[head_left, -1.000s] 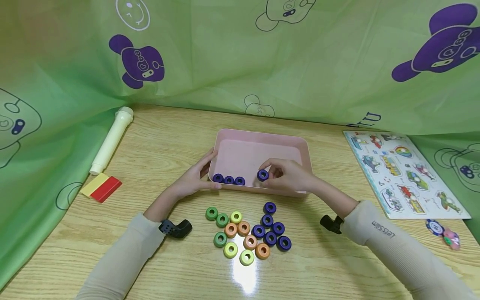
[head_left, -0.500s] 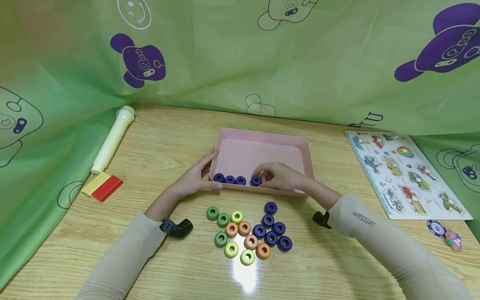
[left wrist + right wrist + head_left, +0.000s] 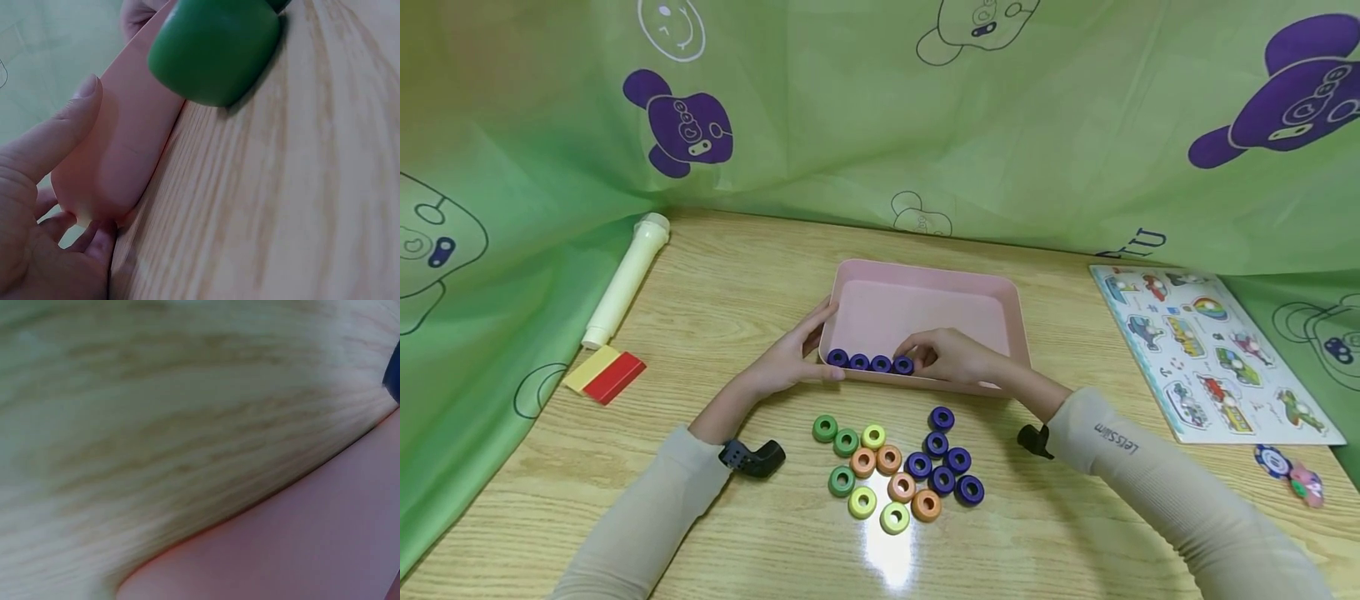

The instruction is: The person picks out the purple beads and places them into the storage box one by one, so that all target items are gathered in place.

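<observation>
Four-sided and shallow, a pink tray [image 3: 925, 287] lies on the table. My left hand [image 3: 786, 360] grips its left front corner; in the left wrist view the thumb [image 3: 78, 119] lies along the outer wall and fingers curl round the end. Inside, several dark blue rings [image 3: 859, 362] stand in a row along the front wall. My right hand [image 3: 955, 357] reaches into the tray and pinches the rightmost ring [image 3: 903, 365] of that row, against its neighbour. Its fingertips are partly hidden. The right wrist view shows mostly table and tray wall [image 3: 300, 531].
Before the tray lie loose rings: dark blue [image 3: 942, 479], green [image 3: 842, 480], yellow [image 3: 895, 517] and orange [image 3: 927, 505]. At left are a white tube [image 3: 625, 283] and a yellow-red piece [image 3: 606, 375]. A picture puzzle board [image 3: 1213, 350] and a poker chip [image 3: 1272, 460] are at right.
My right hand has lowered the dark blue ring into the tray and moved it left, up to the end of the row. The left hand has stayed at the tray's corner.
</observation>
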A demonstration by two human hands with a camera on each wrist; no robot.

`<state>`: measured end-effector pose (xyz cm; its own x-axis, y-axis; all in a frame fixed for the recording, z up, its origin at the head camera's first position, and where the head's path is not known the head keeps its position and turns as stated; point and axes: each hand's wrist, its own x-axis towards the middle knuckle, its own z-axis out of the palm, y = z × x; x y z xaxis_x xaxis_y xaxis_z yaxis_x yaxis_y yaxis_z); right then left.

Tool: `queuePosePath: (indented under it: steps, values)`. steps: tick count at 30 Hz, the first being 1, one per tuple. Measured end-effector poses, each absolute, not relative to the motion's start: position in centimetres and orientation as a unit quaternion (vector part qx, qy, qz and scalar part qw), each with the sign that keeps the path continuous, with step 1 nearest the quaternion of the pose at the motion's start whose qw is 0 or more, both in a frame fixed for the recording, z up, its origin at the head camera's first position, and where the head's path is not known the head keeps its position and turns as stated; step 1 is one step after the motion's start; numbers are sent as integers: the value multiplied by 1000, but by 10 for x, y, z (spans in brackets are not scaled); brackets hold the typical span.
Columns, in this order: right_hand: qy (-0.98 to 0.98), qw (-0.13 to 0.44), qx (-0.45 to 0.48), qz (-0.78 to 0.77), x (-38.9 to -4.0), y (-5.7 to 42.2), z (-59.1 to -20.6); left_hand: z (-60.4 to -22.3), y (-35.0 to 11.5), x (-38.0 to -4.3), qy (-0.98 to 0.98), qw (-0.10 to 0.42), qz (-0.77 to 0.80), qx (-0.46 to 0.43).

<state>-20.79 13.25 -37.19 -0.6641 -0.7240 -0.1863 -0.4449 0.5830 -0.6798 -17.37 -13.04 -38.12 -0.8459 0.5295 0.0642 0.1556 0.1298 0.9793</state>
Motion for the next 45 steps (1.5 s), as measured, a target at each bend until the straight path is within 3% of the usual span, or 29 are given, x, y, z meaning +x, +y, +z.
queuePosePath:
  steps: [6, 17, 26, 36, 45]
  values:
    - [859, 226, -346, -301, -206, 135, -367, -384, -131, -173, 732, 152, 622, 232]
    - [849, 164, -350, -360, -192, 165, -339, -383, -131, -174, 734, 151, 618, 238]
    - [814, 202, -391, -379, -162, 199, -320, -381, -130, -176, 736, 142, 614, 245]
    - [811, 275, -389, -339, -135, 203, -341, -382, -131, -174, 734, 140, 620, 238]
    - [826, 259, -380, -326, -132, 193, -360, -383, -131, -174, 736, 142, 617, 242]
